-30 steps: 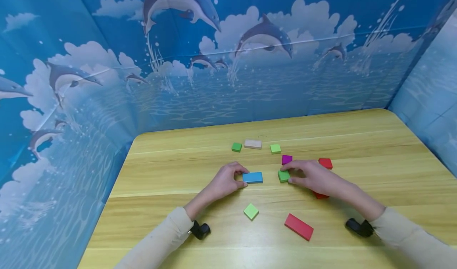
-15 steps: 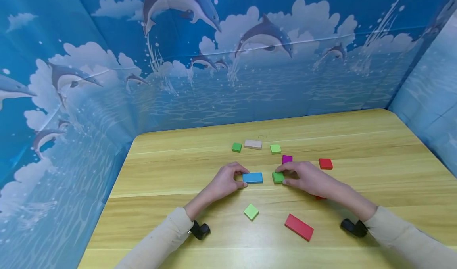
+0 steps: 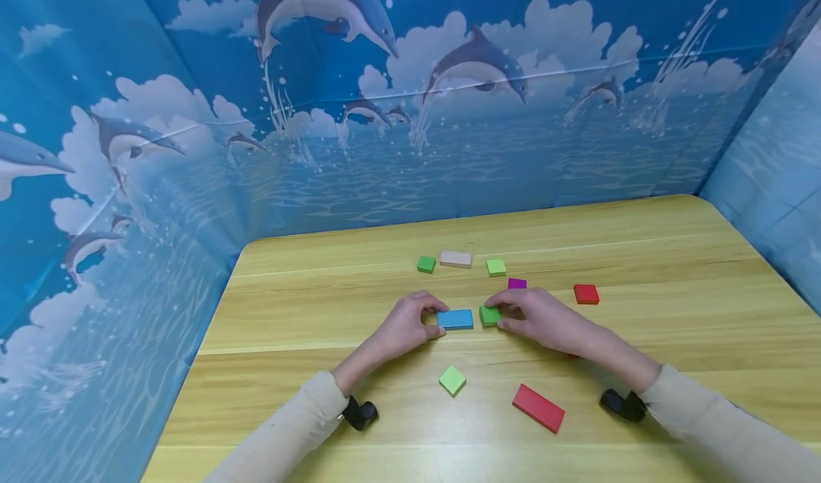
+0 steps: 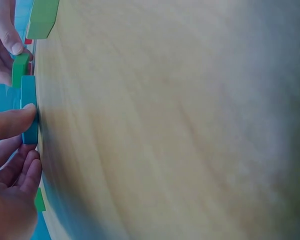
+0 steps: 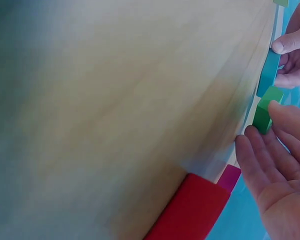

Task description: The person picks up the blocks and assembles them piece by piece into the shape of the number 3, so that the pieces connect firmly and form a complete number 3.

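A blue rectangular block (image 3: 455,319) lies flat near the middle of the wooden table. My left hand (image 3: 405,324) pinches its left end between thumb and fingers; in the left wrist view the thumb presses the face of the blue block (image 4: 29,90). Just right of it is a small green block (image 3: 489,316), a narrow gap from the blue one. My right hand (image 3: 544,317) holds this green block by its right side. In the right wrist view the thumb rests on the green block (image 5: 263,117), with the fingers behind it.
Behind the hands lie a dark green block (image 3: 426,264), a pale grey block (image 3: 456,258), a light green block (image 3: 496,267) and a purple block (image 3: 517,283). A red block (image 3: 586,294) sits right. Nearer are a light green square (image 3: 452,381) and a long red block (image 3: 539,408).
My right hand has slid the green block leftward, closer to the right end of the blue block. The left hand and blue block have stayed in place.
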